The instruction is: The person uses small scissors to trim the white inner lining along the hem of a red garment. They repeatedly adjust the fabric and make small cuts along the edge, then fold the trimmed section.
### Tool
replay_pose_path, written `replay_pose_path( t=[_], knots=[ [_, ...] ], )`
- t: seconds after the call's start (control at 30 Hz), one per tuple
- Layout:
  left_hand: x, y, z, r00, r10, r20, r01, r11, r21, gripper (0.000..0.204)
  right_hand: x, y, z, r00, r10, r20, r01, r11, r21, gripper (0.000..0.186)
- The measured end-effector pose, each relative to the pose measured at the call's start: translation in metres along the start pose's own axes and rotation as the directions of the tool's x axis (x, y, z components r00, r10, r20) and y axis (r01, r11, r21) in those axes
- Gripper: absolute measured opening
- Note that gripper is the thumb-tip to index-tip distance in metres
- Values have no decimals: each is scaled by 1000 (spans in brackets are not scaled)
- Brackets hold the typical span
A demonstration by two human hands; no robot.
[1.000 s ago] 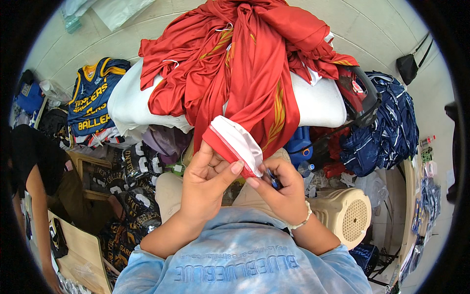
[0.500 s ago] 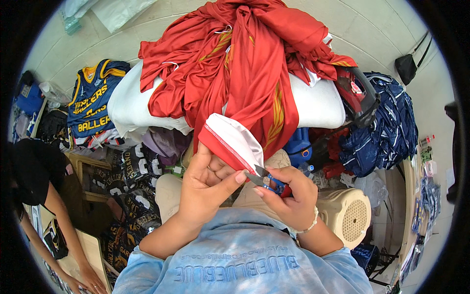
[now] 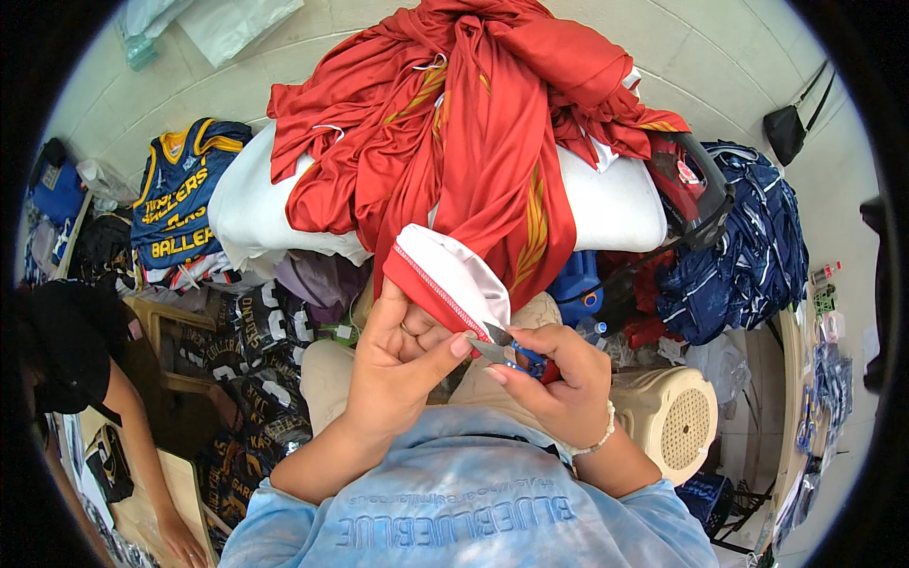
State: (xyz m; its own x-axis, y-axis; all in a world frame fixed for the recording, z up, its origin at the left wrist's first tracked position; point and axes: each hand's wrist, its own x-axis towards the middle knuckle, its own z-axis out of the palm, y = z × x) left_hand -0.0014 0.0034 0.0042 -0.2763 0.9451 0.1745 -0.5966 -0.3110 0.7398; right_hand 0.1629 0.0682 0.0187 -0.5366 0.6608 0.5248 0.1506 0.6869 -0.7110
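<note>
My left hand [image 3: 383, 374] pinches the folded edge of a garment piece [image 3: 453, 270], its inside white and its stitched hem red. In my right hand [image 3: 573, 383] is a pair of thread snips [image 3: 530, 363] with blue and red handles. The snips' short blades are slightly apart at the hem's lower end, beside my left thumb. Whether they touch thread there is too small to tell. Behind the piece hang heaped red garments [image 3: 502, 142] with yellow leaf-like marks, draped over a white padded board [image 3: 615, 204].
An iron [image 3: 677, 170] rests on the board's right end, near a pile of navy garments [image 3: 739, 256]. A beige plastic stool [image 3: 684, 426] stands right. Navy jerseys [image 3: 180, 194] and black garments [image 3: 260, 398] lie left. Another person's arm [image 3: 142, 445] reaches over a wooden table [image 3: 175, 469].
My hands stay nearly in place, the snips shifting slightly at the hem. At the left, the other person's head and arms have moved.
</note>
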Motion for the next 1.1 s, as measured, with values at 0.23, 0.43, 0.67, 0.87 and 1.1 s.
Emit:
replay_pose_path(
  t=[0.23,0.43,0.67,0.87,1.1],
  knots=[
    [1,-3,-2,1000,-7,25,7,1000,9,74,1,2,2,1000,-4,-5,4,1000,19,34],
    [1,-2,-1,999,-31,-14,31,999,-10,75,1,5,4,1000,30,0,-30,998,60,32],
    [2,-5,-2,997,-70,-7,70,998,-5,75,2,6,0,999,47,-2,-47,999,-12,26],
    [4,-8,0,1000,-24,2,23,998,60,74,0,9,12,930,361,73,-329,725,605,22],
    [8,-1,0,990,-80,-115,79,997,-18,60,-9,22,15,928,328,177,-373,813,447,23]
  ],
)
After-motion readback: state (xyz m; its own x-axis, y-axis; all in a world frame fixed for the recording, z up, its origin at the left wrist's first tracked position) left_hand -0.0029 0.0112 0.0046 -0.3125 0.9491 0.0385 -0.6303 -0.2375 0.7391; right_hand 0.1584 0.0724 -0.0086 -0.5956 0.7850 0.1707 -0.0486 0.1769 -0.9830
